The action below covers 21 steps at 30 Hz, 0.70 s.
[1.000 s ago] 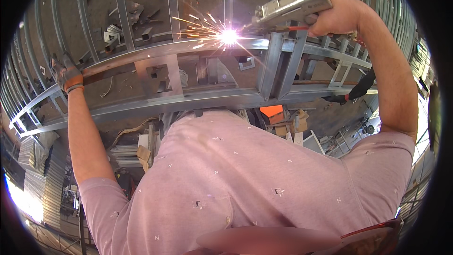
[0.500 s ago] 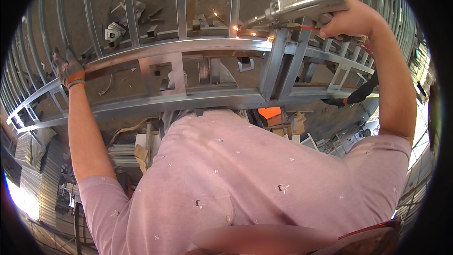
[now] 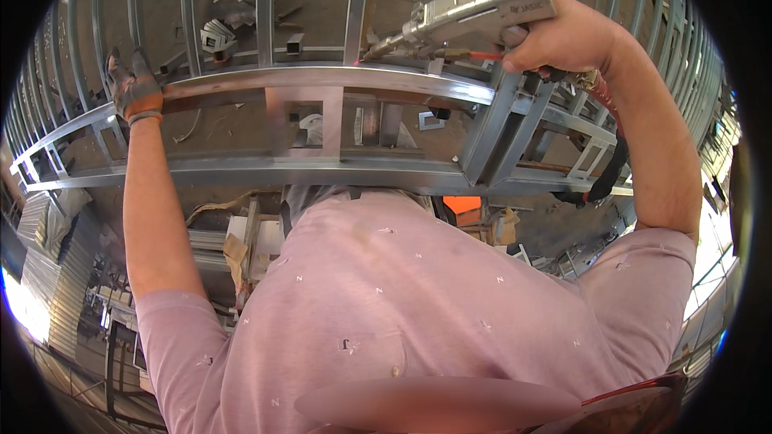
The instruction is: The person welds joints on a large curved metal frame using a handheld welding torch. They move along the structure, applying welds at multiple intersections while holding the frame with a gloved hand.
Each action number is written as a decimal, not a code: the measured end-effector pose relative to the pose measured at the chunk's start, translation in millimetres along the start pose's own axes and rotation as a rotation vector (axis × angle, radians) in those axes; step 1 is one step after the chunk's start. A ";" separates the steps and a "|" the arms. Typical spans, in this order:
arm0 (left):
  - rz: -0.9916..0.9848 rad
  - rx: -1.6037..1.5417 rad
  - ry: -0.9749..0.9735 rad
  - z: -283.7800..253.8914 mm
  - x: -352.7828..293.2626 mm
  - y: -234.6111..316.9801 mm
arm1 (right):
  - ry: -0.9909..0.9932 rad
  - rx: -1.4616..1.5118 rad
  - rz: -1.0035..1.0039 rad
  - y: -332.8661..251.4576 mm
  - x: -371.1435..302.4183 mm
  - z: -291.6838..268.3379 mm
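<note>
My right hand (image 3: 555, 38) is wrapped round the grip of a silver handheld laser welding gun (image 3: 486, 8). The gun's nozzle points left, its tip at the foot of an upright metal post (image 3: 357, 8), where a small red spot glows. My left hand (image 3: 135, 95), in a grey and orange glove, holds the long rail of the metal frame (image 3: 322, 77), its fingers reaching over the far side. A second rail (image 3: 322, 172) runs closer to my body, and a short plate with a square cut-out (image 3: 328, 119) lies between the two rails.
Rows of upright posts (image 3: 189, 16) extend beyond the rail. Off-cuts (image 3: 217, 36) lie on the floor behind them. A thick crossing beam (image 3: 492, 128) stands right of centre. A dark hose (image 3: 615, 167) hangs below my right arm. An orange object (image 3: 463, 209) lies near my body.
The frame has shifted left in view, the gun's tip with it. The bright sparks have gone, leaving a red spot. My left hand has moved right along the rail.
</note>
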<state>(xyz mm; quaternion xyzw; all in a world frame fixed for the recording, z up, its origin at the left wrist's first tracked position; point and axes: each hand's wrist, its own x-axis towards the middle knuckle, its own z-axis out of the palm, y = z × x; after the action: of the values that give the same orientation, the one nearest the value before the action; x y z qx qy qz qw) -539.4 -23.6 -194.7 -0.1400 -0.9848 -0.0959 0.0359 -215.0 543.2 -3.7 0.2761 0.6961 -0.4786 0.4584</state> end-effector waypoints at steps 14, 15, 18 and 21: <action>-0.016 -0.016 0.001 -5.9 -2.0 10.4 | 0.081 -0.093 -0.099 -12.7 16.6 21.3; -0.015 -0.019 0.003 -6.0 -2.2 11.3 | 0.082 -0.092 -0.102 -11.7 17.3 21.0; -0.023 0.019 0.008 -5.6 -2.1 11.7 | 0.073 -0.102 -0.086 -12.2 17.9 20.2; -0.046 0.032 -0.007 -4.9 -1.7 7.4 | 0.011 -0.101 -0.004 -21.0 18.9 16.5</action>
<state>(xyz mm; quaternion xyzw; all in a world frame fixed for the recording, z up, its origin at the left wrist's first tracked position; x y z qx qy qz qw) -535.5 -18.0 -188.7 -0.1172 -0.9893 -0.0807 0.0324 -234.2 518.8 -14.1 0.2542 0.7224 -0.4422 0.4669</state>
